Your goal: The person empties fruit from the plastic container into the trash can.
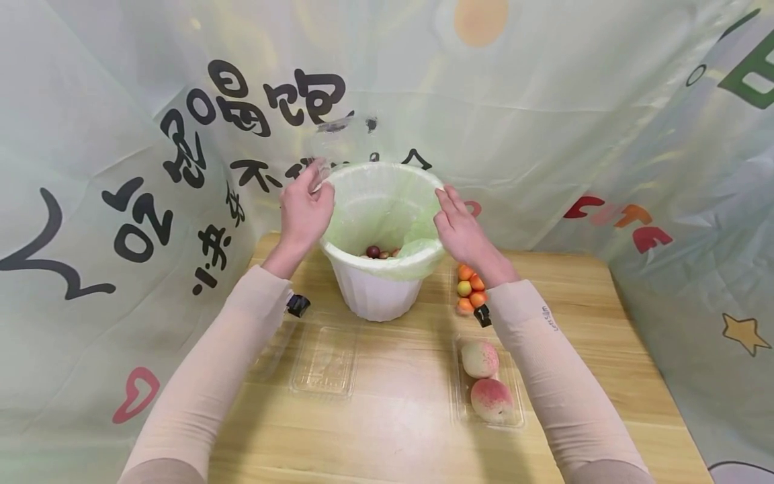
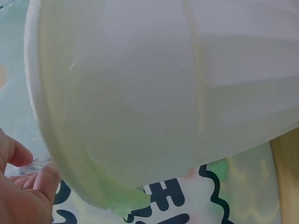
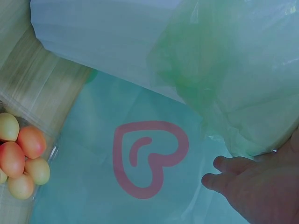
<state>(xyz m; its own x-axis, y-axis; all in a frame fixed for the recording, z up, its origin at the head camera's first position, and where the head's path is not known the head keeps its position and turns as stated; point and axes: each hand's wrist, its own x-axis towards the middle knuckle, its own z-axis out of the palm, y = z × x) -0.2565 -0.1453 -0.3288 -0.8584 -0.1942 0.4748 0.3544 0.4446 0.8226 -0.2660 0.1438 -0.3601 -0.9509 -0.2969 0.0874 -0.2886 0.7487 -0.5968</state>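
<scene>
A white trash bin [image 1: 377,292] with a pale green liner [image 1: 423,262] folded over its rim stands on the table. Several small round fruits, one dark red [image 1: 373,251], lie inside it. My left hand [image 1: 306,205] pinches a clear plastic container [image 1: 345,138] beyond the bin's left rim; in the left wrist view its fingers [image 2: 46,179] show beside the rim. At the right rim, my right hand [image 1: 459,225] holds the lined edge. Two of its fingers [image 3: 229,163] extend past the outside in the right wrist view, the thumb hidden.
Two peaches [image 1: 492,400] sit in a clear tray at the right. Behind that, another tray holds several small orange and yellow fruits [image 1: 476,298]. A clear plastic tray [image 1: 324,363] lies at the left on the wooden table [image 1: 399,403]. Printed cloth [image 1: 544,134] hangs around it.
</scene>
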